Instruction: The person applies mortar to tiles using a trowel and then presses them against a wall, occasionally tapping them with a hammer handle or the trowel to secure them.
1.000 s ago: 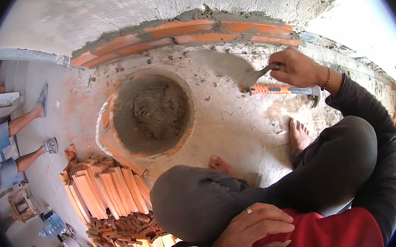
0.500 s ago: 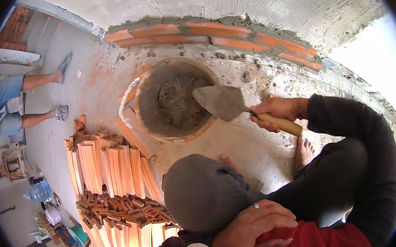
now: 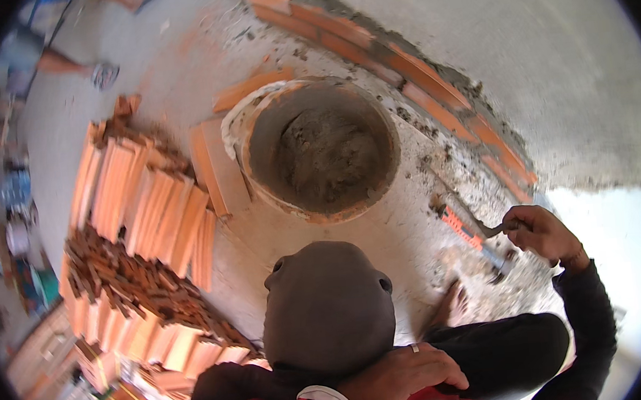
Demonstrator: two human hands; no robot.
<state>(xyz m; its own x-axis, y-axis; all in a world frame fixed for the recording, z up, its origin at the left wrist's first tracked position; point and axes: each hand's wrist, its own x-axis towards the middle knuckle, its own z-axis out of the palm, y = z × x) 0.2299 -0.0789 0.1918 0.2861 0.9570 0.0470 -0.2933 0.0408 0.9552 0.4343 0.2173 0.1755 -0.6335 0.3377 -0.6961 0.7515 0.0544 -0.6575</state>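
My right hand [image 3: 541, 232] is closed around a pointing trowel [image 3: 494, 229], low beside the wall. The blade is seen nearly edge-on, so any load on it cannot be made out. To its left stands a round bucket [image 3: 266, 186] with grey mortar [image 3: 328, 153] inside and a pale rope handle. Stretched out flat, my left hand [image 3: 405, 379], a ring on one finger, rests on red cloth behind a rounded, dark grey, cloth-covered shape [image 3: 330, 306], apparently my bent knee. Low courses of orange bricks [image 3: 345, 45] bedded in mortar run along the wall's foot.
Stacks of thin orange bricks [image 3: 158, 214] stand at left, with several loose ones by the bucket. An orange and grey-blue tool [image 3: 464, 227] lies under the trowel. Another person's leg [image 3: 65, 64] shows at upper left. My bare foot [image 3: 446, 307] is on the floor.
My right hand has carried the trowel away from the bucket, right and down toward the wall, and turned its blade edge-on. The view has rotated; my left hand stays resting.
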